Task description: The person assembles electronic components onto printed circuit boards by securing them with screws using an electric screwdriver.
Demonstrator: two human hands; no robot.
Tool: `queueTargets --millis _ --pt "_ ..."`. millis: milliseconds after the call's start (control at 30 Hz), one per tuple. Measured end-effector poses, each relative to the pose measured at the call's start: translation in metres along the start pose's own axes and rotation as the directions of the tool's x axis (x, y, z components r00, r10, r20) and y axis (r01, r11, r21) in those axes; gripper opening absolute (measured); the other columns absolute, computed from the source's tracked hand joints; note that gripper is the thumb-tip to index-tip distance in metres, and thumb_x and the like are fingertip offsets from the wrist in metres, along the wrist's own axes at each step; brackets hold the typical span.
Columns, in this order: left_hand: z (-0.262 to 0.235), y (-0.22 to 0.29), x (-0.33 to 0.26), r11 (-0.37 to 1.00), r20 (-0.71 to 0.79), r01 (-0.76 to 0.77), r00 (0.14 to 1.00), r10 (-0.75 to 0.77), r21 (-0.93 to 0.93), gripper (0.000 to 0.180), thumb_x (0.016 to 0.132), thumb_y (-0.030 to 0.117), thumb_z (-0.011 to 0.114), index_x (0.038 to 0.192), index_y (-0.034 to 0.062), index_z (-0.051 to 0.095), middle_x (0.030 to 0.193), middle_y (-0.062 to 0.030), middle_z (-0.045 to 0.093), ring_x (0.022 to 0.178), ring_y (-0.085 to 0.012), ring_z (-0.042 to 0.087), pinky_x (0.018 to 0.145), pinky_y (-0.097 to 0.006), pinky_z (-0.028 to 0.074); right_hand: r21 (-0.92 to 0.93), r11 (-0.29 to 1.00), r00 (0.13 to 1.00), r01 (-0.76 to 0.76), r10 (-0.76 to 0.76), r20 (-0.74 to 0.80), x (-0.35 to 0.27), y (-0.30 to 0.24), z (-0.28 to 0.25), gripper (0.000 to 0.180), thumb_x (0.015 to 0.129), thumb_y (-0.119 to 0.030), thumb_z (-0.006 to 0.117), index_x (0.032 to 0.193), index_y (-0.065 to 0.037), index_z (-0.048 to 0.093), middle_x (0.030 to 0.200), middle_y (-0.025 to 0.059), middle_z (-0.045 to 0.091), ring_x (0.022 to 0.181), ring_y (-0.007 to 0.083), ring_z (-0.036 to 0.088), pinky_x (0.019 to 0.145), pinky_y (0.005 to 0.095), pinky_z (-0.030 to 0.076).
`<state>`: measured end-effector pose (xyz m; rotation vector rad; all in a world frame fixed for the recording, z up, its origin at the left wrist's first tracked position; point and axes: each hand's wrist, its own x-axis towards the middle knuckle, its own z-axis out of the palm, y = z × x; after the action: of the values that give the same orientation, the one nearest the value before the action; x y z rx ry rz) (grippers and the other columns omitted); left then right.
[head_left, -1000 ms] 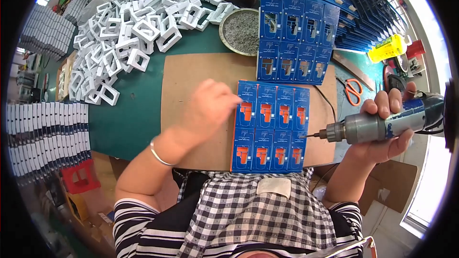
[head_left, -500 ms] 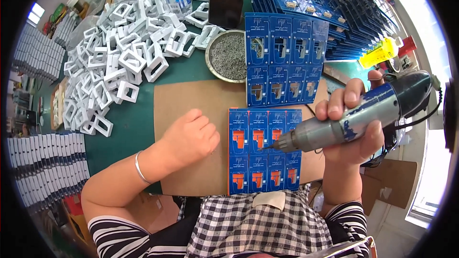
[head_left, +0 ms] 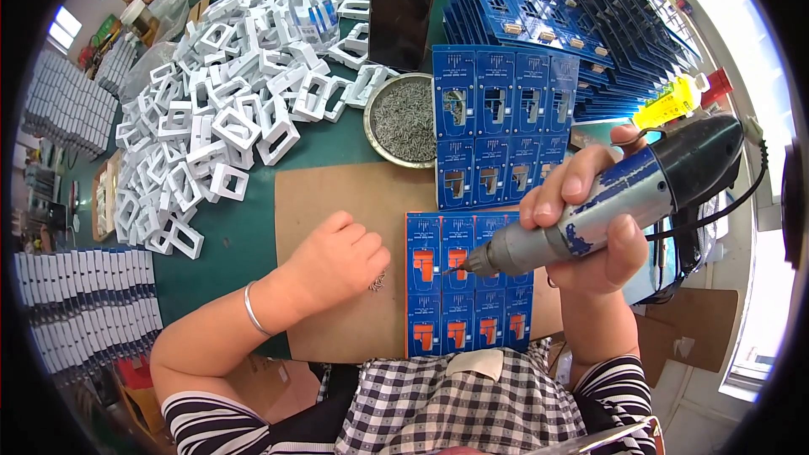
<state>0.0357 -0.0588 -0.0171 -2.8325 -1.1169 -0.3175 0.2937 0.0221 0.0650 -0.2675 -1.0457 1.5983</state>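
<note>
My right hand (head_left: 581,211) is wrapped round a grey and blue electric screwdriver (head_left: 602,202) with a black rear end. Its bit points left, over the upper row of a blue circuit board panel (head_left: 442,282) with orange showing through its cutouts. I cannot tell whether the tip touches the panel. My left hand (head_left: 341,254) is closed in a fist left of the panel, above a brown board (head_left: 324,194); what it holds, if anything, is hidden. Small screws (head_left: 377,281) show beside the fist, on the brown board.
A round metal dish (head_left: 375,139) of screws stands beyond the brown board, beside another blue panel (head_left: 506,131). White plastic frames (head_left: 211,118) are heaped at left, near a clear bottle (head_left: 310,0) and a phone (head_left: 403,13). Blue panels (head_left: 539,0) are stacked far right.
The screwdriver and my right hand have moved left and slightly down, bringing the bit further left over the panel. The whole view has shifted; small screws now show beside my left fist.
</note>
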Motion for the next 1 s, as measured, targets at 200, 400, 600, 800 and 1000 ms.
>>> queueTargets --millis 200,400,600,800,1000 --pt "0.005 0.002 -0.003 0.947 -0.146 0.197 0.960 -0.239 -0.254 0.015 0.067 0.006 0.064 0.078 0.0089 0.053 0.074 -0.0047 0.052 0.069 -0.0228 0.052 0.072 -0.035 0.041 -0.026 1.000 0.999 -0.017 0.016 -0.031 -0.002 0.005 -0.004 0.069 0.079 -0.024 0.071 0.134 -0.012 0.032 0.091 0.0126 0.059 0.078 0.0296 0.067 0.071 0.0450 0.058" --pt "0.007 0.004 -0.005 0.876 -0.072 0.284 0.939 -0.337 -0.390 0.021 0.069 0.002 0.066 0.087 0.0083 0.059 0.081 -0.0063 0.058 0.075 -0.0249 0.057 0.072 -0.036 0.043 -0.061 0.998 0.998 -0.008 0.005 -0.056 -0.003 0.008 -0.007 0.067 0.079 -0.023 0.069 0.133 -0.012 0.032 0.091 0.0125 0.059 0.077 0.0284 0.067 0.071 0.0442 0.058" --pt "0.008 0.013 0.005 0.641 -0.042 0.327 0.871 -0.490 -0.695 0.012 0.075 0.006 0.072 0.086 0.0083 0.068 0.078 -0.0047 0.065 0.073 -0.0224 0.058 0.072 -0.035 0.044 -0.049 0.999 0.998 -0.003 0.000 -0.064 -0.002 0.008 -0.005 0.067 0.079 -0.023 0.070 0.133 -0.011 0.032 0.091 0.0126 0.059 0.078 0.0279 0.067 0.073 0.0439 0.057" --pt "0.016 0.016 0.015 0.733 -0.079 0.344 0.877 -0.475 -0.587 0.011 0.072 0.012 0.075 0.080 0.0095 0.067 0.077 -0.0021 0.066 0.074 -0.0207 0.059 0.072 -0.035 0.042 -0.085 0.994 0.995 -0.074 0.068 -0.070 -0.007 0.011 -0.001 0.069 0.078 -0.025 0.072 0.132 -0.013 0.031 0.092 0.0124 0.058 0.079 0.0288 0.066 0.074 0.0437 0.057" --pt "0.009 0.015 0.020 0.810 -0.073 0.332 0.907 -0.415 -0.483 0.011 0.074 0.013 0.074 0.080 0.0113 0.066 0.077 -0.0010 0.063 0.074 -0.0210 0.058 0.072 -0.035 0.040 -0.060 0.993 0.993 -0.100 0.095 -0.067 -0.009 0.010 -0.001 0.069 0.078 -0.023 0.074 0.132 -0.014 0.032 0.092 0.0121 0.058 0.082 0.0288 0.066 0.077 0.0443 0.056"
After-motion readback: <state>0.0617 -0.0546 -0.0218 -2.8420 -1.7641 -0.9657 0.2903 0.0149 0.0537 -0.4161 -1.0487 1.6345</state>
